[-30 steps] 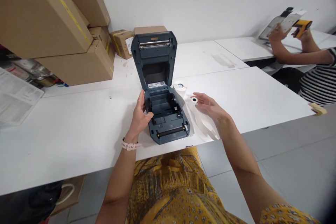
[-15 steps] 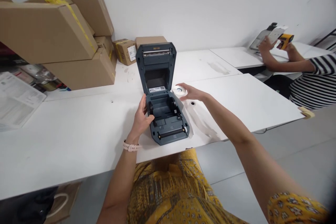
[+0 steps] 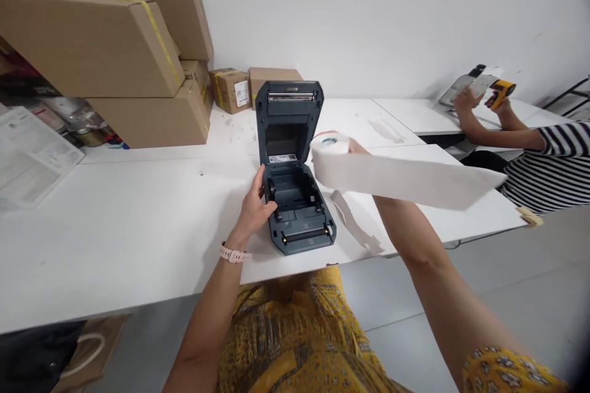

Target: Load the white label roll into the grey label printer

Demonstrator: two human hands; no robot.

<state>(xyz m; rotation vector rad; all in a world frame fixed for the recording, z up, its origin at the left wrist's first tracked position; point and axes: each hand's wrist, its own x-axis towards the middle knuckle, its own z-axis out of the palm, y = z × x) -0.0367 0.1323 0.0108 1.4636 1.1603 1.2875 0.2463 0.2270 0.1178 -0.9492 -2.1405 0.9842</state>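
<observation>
A dark grey label printer [image 3: 295, 190] stands open on the white table [image 3: 138, 239], its lid tilted back. My left hand [image 3: 258, 206] grips the printer's left side, thumb inside the paper bay. My right hand [image 3: 357, 148] holds a white paper roll [image 3: 329, 147] lifted above the table, just right of the printer; a long unrolled strip [image 3: 415, 178] trails from it to the right and hides most of the hand. A second white roll with a loose strip [image 3: 354, 221] lies on the table by the printer's right side.
Stacked cardboard boxes [image 3: 106, 61] fill the back left, smaller boxes [image 3: 230, 89] behind the printer. Papers [image 3: 27, 153] lie at far left. A person in a striped top [image 3: 553, 153] sits at the right table holding a yellow handheld device [image 3: 502, 89].
My right hand left the roll on the table, reached the roll beside the lid, and lifted it, the strip unrolling to the right. My left hand stays on the printer.
</observation>
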